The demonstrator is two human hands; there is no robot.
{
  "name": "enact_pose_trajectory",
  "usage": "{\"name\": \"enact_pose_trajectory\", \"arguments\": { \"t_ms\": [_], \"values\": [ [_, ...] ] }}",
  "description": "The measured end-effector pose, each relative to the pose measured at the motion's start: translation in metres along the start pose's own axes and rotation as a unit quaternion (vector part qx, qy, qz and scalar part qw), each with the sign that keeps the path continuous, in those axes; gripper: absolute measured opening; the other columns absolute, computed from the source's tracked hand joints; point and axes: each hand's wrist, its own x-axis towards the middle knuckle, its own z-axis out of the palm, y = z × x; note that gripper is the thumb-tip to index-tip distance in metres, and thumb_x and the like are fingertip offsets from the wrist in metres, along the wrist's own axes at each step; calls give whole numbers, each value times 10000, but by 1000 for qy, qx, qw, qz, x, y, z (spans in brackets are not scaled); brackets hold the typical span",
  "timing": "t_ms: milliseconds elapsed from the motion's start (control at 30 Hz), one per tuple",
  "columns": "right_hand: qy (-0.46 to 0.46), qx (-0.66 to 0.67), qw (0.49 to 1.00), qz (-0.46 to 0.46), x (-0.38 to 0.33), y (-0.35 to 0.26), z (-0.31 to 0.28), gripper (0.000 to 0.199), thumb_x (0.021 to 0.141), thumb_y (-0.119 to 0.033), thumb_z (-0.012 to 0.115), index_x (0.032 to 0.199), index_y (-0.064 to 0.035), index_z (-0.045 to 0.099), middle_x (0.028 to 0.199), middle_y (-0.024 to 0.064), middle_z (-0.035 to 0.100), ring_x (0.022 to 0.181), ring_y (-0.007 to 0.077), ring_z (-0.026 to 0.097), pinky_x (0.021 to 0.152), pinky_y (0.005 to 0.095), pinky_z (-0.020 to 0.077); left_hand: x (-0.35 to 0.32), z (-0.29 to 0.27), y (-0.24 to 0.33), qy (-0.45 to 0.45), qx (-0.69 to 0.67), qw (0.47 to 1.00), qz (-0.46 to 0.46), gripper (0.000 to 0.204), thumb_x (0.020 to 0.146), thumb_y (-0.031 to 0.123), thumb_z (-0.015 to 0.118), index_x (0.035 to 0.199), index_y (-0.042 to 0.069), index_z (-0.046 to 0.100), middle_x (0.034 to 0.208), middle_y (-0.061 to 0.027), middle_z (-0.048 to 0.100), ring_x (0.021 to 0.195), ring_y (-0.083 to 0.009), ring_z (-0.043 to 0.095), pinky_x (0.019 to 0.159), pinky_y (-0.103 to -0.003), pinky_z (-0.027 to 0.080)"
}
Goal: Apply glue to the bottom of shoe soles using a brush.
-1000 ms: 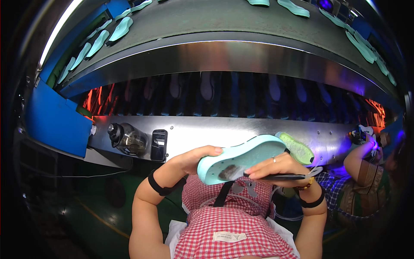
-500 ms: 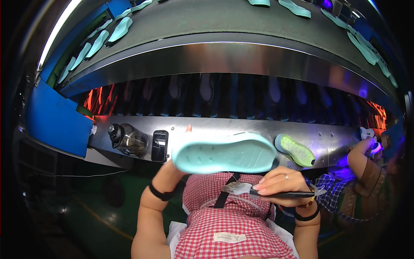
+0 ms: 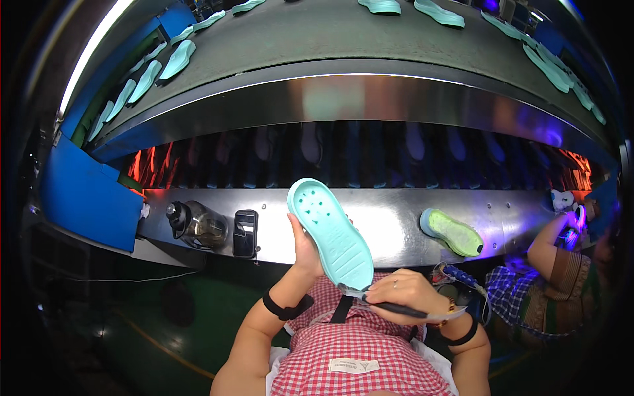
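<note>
matt foam-like sole point(image 3: 331, 231), shiny metal ledge point(image 3: 396, 228)

At centre, the bare left hand point(image 3: 306, 253) is partly hidden by a turquoise moulded shoe sole point(image 3: 332, 236); at bottom centre, a white rectangular label point(image 3: 354, 365) is printed too small to be read.

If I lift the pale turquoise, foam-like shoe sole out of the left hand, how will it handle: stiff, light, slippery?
The shoe sole is probably fairly stiff: held by the left hand alone, it shows no clear sag. Likely light for its size, given its foam-like look. Slipping seems unlikely, with a raised rim to grip.
</note>
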Motion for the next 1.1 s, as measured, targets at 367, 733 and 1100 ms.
{"name": "enact_pose_trajectory", "arguments": {
  "t_ms": [367,733,1100],
  "values": [
    [90,142,986,9,23,-7,-8,184,674,-12,676,855,-16,642,832,116,646,816,225,623,753,308,486,-9,37,7,-82,-17,992,92,801,787,705,192,1212,61,409,1041,-136,535,969,-294,515,911,-450,379],
    [140,213,960,116,4,19,-21,197,702,28,652,897,5,640,919,128,635,874,209,609,782,293,485,-11,50,24,-77,53,985,144,734,808,646,313,1229,51,400,1093,-161,516,1017,-297,509,870,-447,436],
    [180,588,779,123,9,22,12,182,775,18,581,956,32,584,1028,161,587,1022,238,531,895,346,415,-27,65,14,-60,38,991,109,713,834,590,296,1313,61,303,1265,-184,407,1143,-332,429,934,-503,372]
  ]
}}
